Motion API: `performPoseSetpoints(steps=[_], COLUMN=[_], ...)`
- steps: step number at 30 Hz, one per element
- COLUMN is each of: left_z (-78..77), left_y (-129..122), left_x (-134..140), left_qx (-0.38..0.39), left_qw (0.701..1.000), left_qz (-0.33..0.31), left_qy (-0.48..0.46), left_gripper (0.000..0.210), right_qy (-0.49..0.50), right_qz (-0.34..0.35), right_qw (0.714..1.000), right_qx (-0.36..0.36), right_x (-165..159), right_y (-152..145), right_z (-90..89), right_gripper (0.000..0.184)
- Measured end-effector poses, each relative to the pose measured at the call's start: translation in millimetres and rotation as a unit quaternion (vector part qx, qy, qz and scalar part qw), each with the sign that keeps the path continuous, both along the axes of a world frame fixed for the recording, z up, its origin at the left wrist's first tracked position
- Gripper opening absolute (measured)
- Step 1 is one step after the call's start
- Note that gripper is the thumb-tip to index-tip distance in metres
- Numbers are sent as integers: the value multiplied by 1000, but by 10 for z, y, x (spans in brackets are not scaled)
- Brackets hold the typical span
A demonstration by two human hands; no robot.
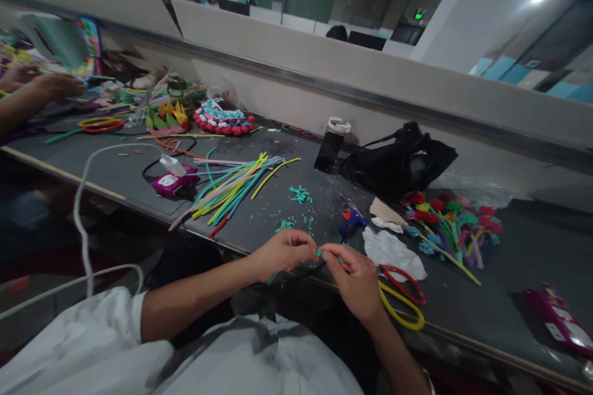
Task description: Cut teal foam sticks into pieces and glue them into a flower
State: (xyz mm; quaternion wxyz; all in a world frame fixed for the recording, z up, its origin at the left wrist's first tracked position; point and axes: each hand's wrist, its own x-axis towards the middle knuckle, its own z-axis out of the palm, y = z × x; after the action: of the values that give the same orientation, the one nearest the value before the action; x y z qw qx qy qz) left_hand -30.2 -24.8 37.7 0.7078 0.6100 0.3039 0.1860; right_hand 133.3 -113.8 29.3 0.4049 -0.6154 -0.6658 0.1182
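Observation:
My left hand (290,253) and my right hand (353,274) meet at the table's front edge, fingertips pinched together. Between them is a small green piece (319,253), which looks like pipe cleaner; both hands seem to grip it. A bit more green shows by the right fingers, and a green strip (272,278) hangs below the left hand. Beyond my hands lie a pile of short green cuttings (301,194) and a second small heap (284,224). Beside my right hand are red and yellow handle loops (402,311), apparently scissors. A blue glue gun (354,217) lies just beyond.
Colourful pipe cleaners (236,188) lie left of centre, near a purple power strip (173,181). A dark bottle (331,145), black bag (401,160), white tissue (393,253) and craft flowers (456,225) stand or lie rightward. Another person's hands (50,83) work far left.

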Motion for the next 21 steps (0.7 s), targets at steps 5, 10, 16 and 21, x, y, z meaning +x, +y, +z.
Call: performPoseSetpoints(steps=[5,10,16,21], left_z=[34,38,-6,-20], left_y=[15,12,2,3], left_x=[-43,-68,-51,-37], left_qx=[291,413,383,247], left_qw=[955,909,923,969], left_qz=[-23,-44,-18,-15], left_qy=[46,21,-42,-10], left_gripper=[23,25,23,21], right_qy=[-14,-16,1,-19], right_qz=[-16,-16,-1,0], right_qw=[1000,1000,1000,1000], right_qx=[1,-4,-15,-7], right_x=[-9,-41,-52,-18], right_y=[-3,-32,-44,-18], right_z=[-16,11,40,30], right_gripper=[20,19,17,16])
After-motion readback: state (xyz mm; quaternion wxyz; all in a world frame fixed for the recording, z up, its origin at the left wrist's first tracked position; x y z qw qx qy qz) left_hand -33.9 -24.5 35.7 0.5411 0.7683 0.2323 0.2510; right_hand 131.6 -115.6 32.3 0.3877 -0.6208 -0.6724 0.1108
